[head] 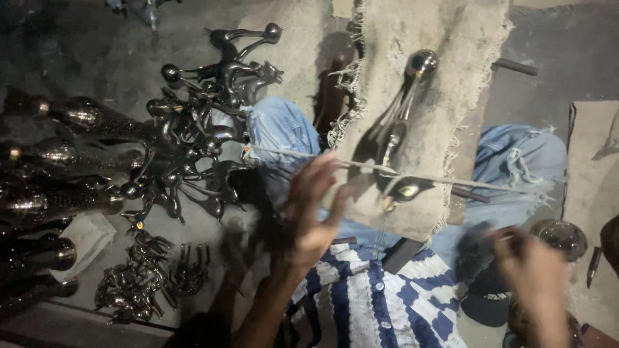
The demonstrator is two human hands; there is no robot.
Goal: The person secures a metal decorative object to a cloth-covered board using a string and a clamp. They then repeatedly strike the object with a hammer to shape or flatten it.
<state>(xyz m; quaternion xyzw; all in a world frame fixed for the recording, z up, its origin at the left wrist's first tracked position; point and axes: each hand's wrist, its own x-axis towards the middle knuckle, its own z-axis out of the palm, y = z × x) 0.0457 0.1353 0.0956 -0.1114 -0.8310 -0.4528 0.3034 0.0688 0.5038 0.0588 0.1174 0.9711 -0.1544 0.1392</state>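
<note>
My left hand (313, 209) is raised with its fingers apart, and the fingertips reach a long thin rod (451, 182). The rod runs across a burlap-covered board (438, 122) that rests on my knees. A shiny metal piece with a ball end (412, 80) lies on the burlap, and its lower end (403, 191) sits under the rod. My right hand (535, 270) is at the lower right, blurred by motion. It is next to a dark lump (477, 251), and I cannot make out its grip.
A tangled pile of dark metal figures (206, 129) lies at the left, with smaller pieces (148, 277) in front of it. Dark banded metal vessels (64, 154) line the far left beside a white cloth (90, 238). A round metal ball (564, 237) sits at the right.
</note>
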